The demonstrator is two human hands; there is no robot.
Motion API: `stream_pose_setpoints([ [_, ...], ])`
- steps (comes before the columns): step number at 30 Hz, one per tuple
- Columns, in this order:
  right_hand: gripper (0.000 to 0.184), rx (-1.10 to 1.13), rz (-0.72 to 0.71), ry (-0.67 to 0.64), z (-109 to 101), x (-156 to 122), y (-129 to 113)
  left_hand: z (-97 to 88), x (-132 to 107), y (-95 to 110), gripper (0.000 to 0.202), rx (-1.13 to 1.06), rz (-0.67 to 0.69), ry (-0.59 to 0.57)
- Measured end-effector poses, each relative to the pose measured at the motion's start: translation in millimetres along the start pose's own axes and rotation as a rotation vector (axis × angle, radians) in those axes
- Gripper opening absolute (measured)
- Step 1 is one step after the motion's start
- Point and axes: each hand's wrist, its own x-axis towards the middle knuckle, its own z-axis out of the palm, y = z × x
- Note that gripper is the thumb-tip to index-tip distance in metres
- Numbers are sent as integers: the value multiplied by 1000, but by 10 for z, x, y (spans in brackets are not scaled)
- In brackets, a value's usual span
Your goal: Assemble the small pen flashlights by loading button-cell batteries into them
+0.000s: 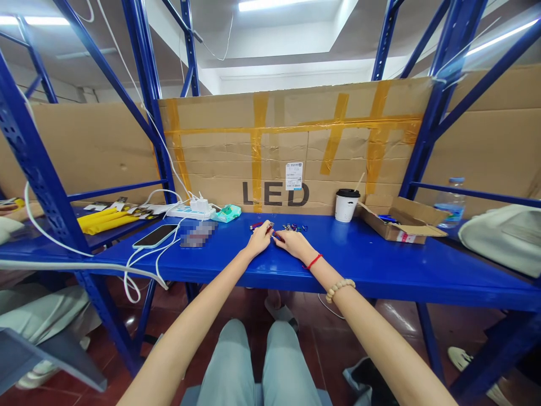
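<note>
Both my hands rest on the blue shelf top, close together near its middle. My left hand is closed in a pinch on a small red and dark piece. My right hand lies next to it with fingers curled, its fingertips meeting the left hand at the same small piece. A row of several small coloured parts lies on the shelf just beyond my hands. A red string and a bead bracelet circle my right wrist.
A white paper cup with a black lid and an open cardboard box stand to the right. A phone, white cables, a power strip and a tissue pack lie left. A cardboard wall marked LED backs the shelf.
</note>
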Motion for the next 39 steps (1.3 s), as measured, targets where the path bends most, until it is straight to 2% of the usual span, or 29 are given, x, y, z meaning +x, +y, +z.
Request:
stream_pose_setpoints([
  [15, 17, 15, -22, 18, -25, -30, 23, -25, -60, 44, 11, -120, 160, -27],
  [23, 16, 62, -5, 84, 9, -8, 54, 5, -27, 10, 10, -183, 167, -48],
  [28, 18, 80, 60, 198, 21, 16, 58, 25, -15, 17, 7, -175, 101, -14],
  [33, 23, 93, 143, 358, -1, 2, 83, -7, -64, 71, 20, -151, 48, -43],
  [39, 25, 107, 118, 452, 15, 2, 77, -63, -96, 135, 19, -126, 78, -106],
])
